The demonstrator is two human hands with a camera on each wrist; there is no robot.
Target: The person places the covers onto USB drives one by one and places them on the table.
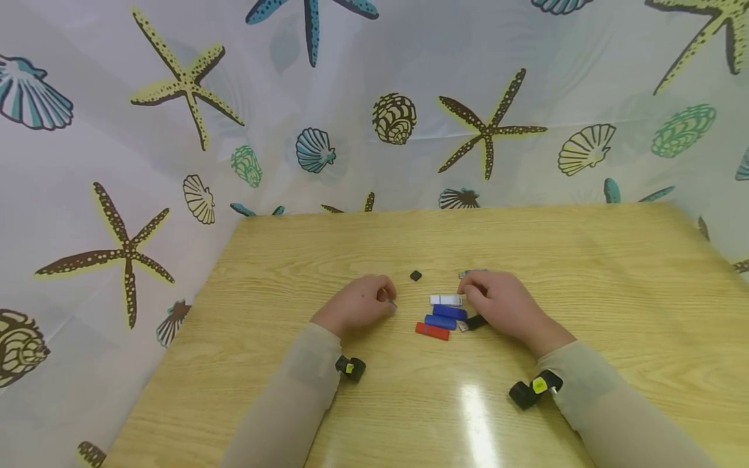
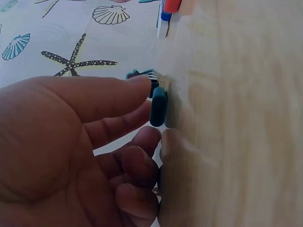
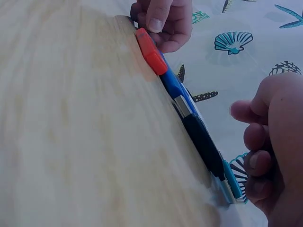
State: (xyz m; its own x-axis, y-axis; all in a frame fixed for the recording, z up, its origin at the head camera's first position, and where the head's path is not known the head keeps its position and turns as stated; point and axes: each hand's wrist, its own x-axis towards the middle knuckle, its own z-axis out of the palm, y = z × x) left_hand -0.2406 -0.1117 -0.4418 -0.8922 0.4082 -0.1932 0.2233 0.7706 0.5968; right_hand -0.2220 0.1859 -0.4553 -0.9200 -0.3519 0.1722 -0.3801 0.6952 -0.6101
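My left hand (image 1: 365,300) pinches a small teal cap (image 2: 158,107) between thumb and finger, low over the wooden table. Only a sliver of the cap shows from the head. Above a cluster of USB sticks, my right hand (image 3: 265,151) hangs with loosely curled fingers, holding nothing. Beside it lie a black USB stick (image 1: 477,322) with its metal plug bare and a teal USB stick (image 3: 233,182), partly covered by the hand in the head view. To the left are a white stick (image 1: 446,300), two blue sticks (image 1: 449,312) and a red stick (image 1: 432,331).
A small black piece (image 1: 416,275) lies by itself between the hands, farther back. The wooden table (image 1: 409,403) ends at a hanging cloth (image 1: 351,84) printed with shells and starfish, behind and along the left.
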